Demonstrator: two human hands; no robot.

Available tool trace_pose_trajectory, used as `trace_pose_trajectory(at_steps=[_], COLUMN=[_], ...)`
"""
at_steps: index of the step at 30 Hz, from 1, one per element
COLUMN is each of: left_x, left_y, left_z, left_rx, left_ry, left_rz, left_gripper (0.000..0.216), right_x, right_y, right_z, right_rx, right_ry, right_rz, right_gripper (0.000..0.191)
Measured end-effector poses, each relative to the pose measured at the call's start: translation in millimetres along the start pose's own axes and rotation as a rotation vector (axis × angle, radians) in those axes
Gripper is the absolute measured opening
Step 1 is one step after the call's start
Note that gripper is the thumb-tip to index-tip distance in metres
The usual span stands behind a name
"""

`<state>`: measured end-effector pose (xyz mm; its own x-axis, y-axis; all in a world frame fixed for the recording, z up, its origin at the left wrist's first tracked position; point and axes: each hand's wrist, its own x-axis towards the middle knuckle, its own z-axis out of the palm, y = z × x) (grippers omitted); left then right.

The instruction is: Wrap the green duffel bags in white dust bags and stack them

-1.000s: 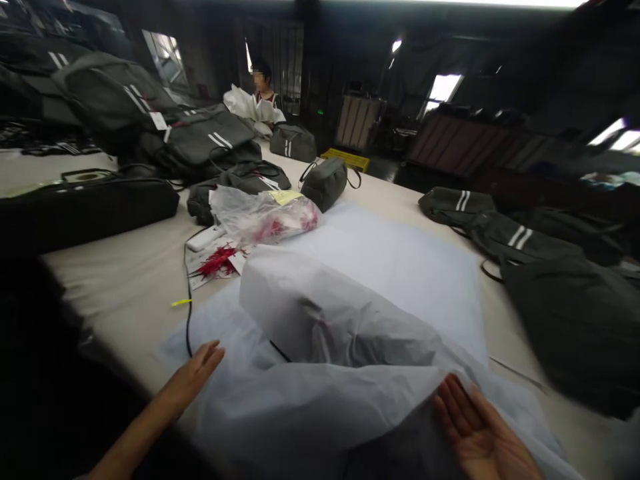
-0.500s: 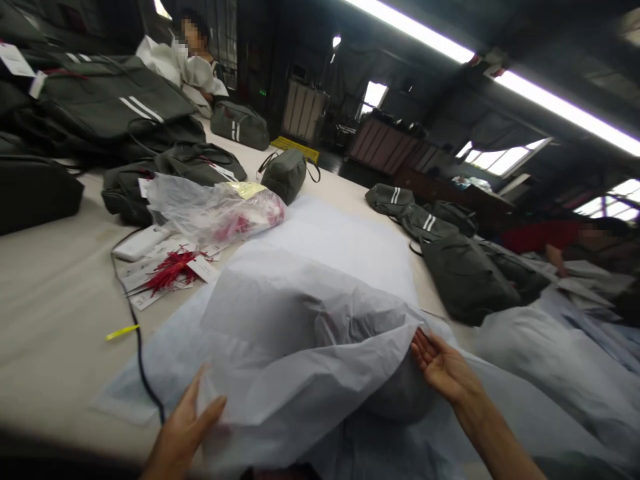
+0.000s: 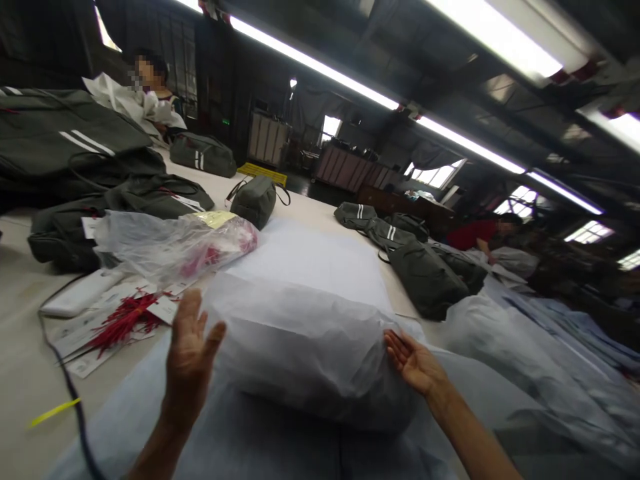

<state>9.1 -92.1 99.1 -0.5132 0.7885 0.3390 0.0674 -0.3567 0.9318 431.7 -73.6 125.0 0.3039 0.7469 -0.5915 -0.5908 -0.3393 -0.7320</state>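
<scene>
A translucent white wrapping sheet (image 3: 300,340) lies over a bulky, darker form in front of me; what is under it shows only as a shadow. My left hand (image 3: 193,360) is raised at the sheet's left side, fingers and thumb apart, holding nothing. On the other side, my right hand (image 3: 415,367) has its fingers together, fingertips at the sheet's right corner, gripping its edge. More white sheeting (image 3: 320,257) is spread flat beneath and behind the wrapped form.
A clear plastic bag (image 3: 150,243) and tags with red strings (image 3: 125,320) lie left, near a black cord (image 3: 75,400). Dark green bags (image 3: 425,277) stand right, others (image 3: 255,200) at the back and left. A white bundle (image 3: 500,340) lies right. Two people work further off.
My left hand has let go of the sheet and lifted, its fingers spreading. The sheet's front edge has come down over the dark form. My view has turned right.
</scene>
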Motion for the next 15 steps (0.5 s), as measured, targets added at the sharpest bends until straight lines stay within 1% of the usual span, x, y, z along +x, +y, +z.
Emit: trace_pose_trajectory(at_steps=[2,4,5,6,8,9,10,12,13,14,15], left_x=[2.5,8.0,11.4,14.7,20.0,21.8,23.1,25.0,26.0,27.3,28.7], left_y=[5.3,7.8,8.8,10.0,13.5,15.5,17.2,18.7,18.2,16.8,15.0], left_z=[16.7,39.7,53.4,67.8,95.1,106.3,115.3,126.2,128.9,130.3,131.1], left_rx=[0.327,0.545,0.609,0.658,0.725,0.750,0.774,0.806,0.813,0.811,0.805], left_ry=[-0.230,-0.441,-0.527,-0.613,-0.770,-0.845,-0.915,-1.036,-1.072,-1.081,-1.064], left_rz=[0.294,0.535,0.615,0.656,0.655,0.630,0.600,0.555,0.542,0.528,0.514], left_gripper=[0.067,0.068,0.070,0.072,0.072,0.068,0.060,0.035,0.027,0.023,0.022], right_x=[-1.6,-4.5,-6.0,-7.5,-9.2,-9.3,-9.0,-7.4,-6.4,-5.6,-4.8], right_y=[1.1,1.6,1.7,1.8,2.0,2.2,2.5,3.2,3.5,3.9,4.2], right_z=[2.5,6.3,8.2,10.0,12.5,13.2,13.4,13.1,12.7,12.4,12.1], right_rx=[0.005,0.002,0.001,0.002,0.013,0.021,0.030,0.051,0.062,0.073,0.085], right_ry=[0.011,0.035,0.043,0.048,0.048,0.048,0.047,0.046,0.044,0.041,0.038], right_rz=[-0.002,-0.007,-0.006,-0.002,0.006,0.008,0.008,0.006,0.007,0.010,0.013], right_gripper=[0.007,0.008,0.010,0.010,0.012,0.012,0.013,0.014,0.015,0.015,0.015])
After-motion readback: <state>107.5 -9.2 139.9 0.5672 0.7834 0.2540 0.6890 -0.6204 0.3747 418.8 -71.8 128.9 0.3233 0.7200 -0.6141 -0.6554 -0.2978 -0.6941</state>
